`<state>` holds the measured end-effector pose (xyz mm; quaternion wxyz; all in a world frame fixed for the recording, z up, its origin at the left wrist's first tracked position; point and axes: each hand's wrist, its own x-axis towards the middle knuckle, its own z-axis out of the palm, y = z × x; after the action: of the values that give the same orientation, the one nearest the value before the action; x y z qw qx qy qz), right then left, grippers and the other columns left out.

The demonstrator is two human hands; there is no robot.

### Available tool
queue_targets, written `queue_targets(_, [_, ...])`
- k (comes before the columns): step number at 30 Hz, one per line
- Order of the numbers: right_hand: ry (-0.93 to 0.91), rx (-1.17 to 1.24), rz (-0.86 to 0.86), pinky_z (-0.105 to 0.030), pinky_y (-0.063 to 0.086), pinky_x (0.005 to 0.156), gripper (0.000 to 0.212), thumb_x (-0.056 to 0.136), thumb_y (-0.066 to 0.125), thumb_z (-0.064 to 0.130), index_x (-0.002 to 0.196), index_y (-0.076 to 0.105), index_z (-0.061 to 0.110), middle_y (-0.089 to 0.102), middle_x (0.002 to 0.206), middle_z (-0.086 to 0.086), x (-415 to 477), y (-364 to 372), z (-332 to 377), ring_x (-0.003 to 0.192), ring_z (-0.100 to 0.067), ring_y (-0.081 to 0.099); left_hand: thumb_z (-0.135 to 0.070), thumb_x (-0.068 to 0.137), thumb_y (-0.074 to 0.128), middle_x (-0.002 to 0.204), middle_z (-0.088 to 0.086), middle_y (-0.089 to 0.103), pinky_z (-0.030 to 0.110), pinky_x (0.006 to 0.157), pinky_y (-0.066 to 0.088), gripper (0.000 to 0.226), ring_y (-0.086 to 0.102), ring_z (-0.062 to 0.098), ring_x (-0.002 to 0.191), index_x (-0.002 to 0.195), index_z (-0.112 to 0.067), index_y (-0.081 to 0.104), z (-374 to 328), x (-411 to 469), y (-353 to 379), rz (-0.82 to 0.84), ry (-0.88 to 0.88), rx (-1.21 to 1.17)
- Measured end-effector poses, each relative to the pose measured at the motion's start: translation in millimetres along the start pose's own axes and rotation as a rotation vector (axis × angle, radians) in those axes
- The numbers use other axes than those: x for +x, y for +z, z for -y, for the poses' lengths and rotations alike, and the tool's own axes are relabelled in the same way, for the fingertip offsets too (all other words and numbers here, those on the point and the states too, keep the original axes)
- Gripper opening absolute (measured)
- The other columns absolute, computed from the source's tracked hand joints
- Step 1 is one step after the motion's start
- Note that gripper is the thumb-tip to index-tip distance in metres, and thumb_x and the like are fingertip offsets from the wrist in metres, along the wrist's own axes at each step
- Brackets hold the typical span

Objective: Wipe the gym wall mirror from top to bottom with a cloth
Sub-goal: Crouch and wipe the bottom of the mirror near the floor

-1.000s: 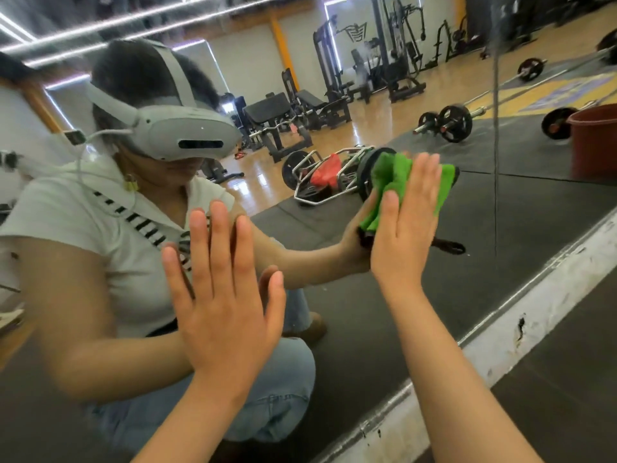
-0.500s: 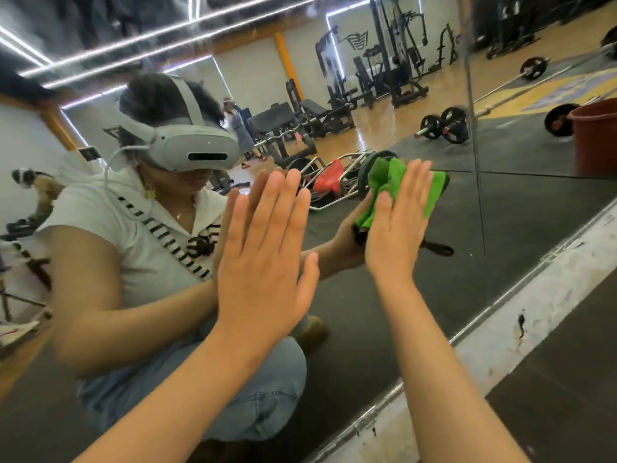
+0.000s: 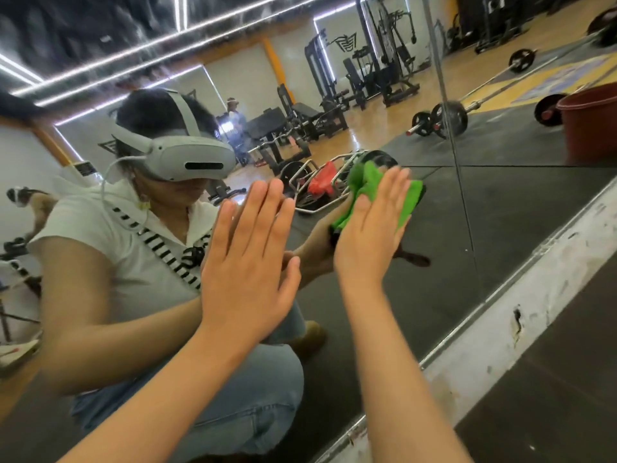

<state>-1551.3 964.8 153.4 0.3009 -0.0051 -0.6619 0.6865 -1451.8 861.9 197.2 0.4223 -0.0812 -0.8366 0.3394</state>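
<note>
Mirror glass takes up most of the view, running down to a scuffed white strip along its bottom edge, with dark floor matting below that. The green cloth sits flat on the glass in the lower part of the mirror, just left of a vertical seam between panels and well above the bottom edge. The right hand presses it there with the palm, fingers straight and close together, not curled round it; green fabric shows past the fingertips and along the outer side of the hand. The left hand is near it on the left, also held flat toward the glass with fingers straight and together and the thumb spread; whether the palm actually touches the surface is hard to tell. Reflected in the glass are the crouching person in a white headset, a barbell on the gym floor, and a red-brown bucket at the right edge.
</note>
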Motion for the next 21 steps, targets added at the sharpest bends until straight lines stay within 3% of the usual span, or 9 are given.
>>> queue_targets(3, [-0.069,-0.021,0.029,-0.037,-0.002,0.124,0.060,0.098,0.009,0.041,0.154,-0.003,0.023,-0.011,0.162,0.012,-40.2,11.2,6.6,0.150,-0.004,-0.011,-0.033,0.097,0.043,0.165,0.015,0.019,0.048,0.125,0.010,0.070,0.016,0.029,0.153,0.157,-0.005,0.024,1.3,-1.7,1.5,-0.017,0.009,0.003])
queue_targets(5, [-0.091,-0.088,0.027,-0.041,0.001,0.124,0.058,0.103,0.014,0.036,0.156,-0.002,0.020,-0.009,0.163,0.010,-11.0,3.7,0.9,0.151,-0.007,-0.009,-0.033,0.097,0.043,0.165,0.015,0.019,0.048,0.125,0.010,0.070,0.016,0.030,0.153,0.157,-0.005,0.024,0.5,-1.7,2.4,-0.028,0.010,0.004])
queue_targets(8, [0.015,-0.104,0.063,-0.044,0.001,0.124,0.055,0.108,0.024,0.025,0.157,0.000,0.017,-0.006,0.166,0.003,49.3,-16.4,-7.5,0.151,-0.011,-0.008,-0.034,0.097,0.044,0.166,0.015,0.017,0.048,0.125,0.007,0.071,0.014,0.029,0.154,0.158,-0.006,0.023,-1.9,-0.5,3.3,-0.023,0.011,0.054])
queue_targets(11, [0.037,-0.047,-0.004,-0.045,-0.001,0.123,0.055,0.108,0.023,0.027,0.157,0.000,0.017,-0.006,0.166,0.003,38.6,-11.5,-8.7,0.151,-0.009,-0.009,-0.034,0.097,0.042,0.166,0.015,0.014,0.048,0.125,0.007,0.071,0.012,0.029,0.154,0.158,-0.005,0.021,-3.3,-2.0,4.8,-0.018,0.002,0.059])
queue_targets(15, [-0.106,-0.058,-0.031,-0.041,-0.002,0.124,0.059,0.101,0.016,0.035,0.155,-0.001,0.020,-0.006,0.163,0.008,-33.2,15.4,-3.8,0.151,-0.008,-0.007,-0.035,0.100,0.038,0.167,0.016,0.009,0.048,0.125,0.004,0.071,0.007,0.029,0.155,0.159,-0.004,0.014,-3.1,-2.6,6.7,-0.009,0.008,0.066])
queue_targets(18, [-0.211,-0.095,-0.025,-0.038,-0.001,0.124,0.058,0.101,0.018,0.035,0.154,0.003,0.018,-0.001,0.162,0.008,-20.4,10.1,-25.5,0.152,-0.011,-0.001,-0.035,0.100,0.038,0.167,0.016,0.009,0.048,0.125,0.003,0.071,0.005,0.030,0.155,0.159,-0.005,0.013,-4.0,-2.6,9.1,-0.017,0.014,0.085])
queue_targets(21, [0.049,-0.041,-0.091,-0.039,0.002,0.123,0.063,0.098,0.019,0.038,0.157,0.008,0.017,0.002,0.165,0.003,10.4,-4.2,-61.3,0.152,-0.012,-0.001,-0.034,0.101,0.036,0.167,0.016,0.008,0.048,0.125,0.000,0.070,0.004,0.030,0.155,0.160,-0.005,0.012,-4.4,-1.9,9.4,-0.011,0.012,0.097])
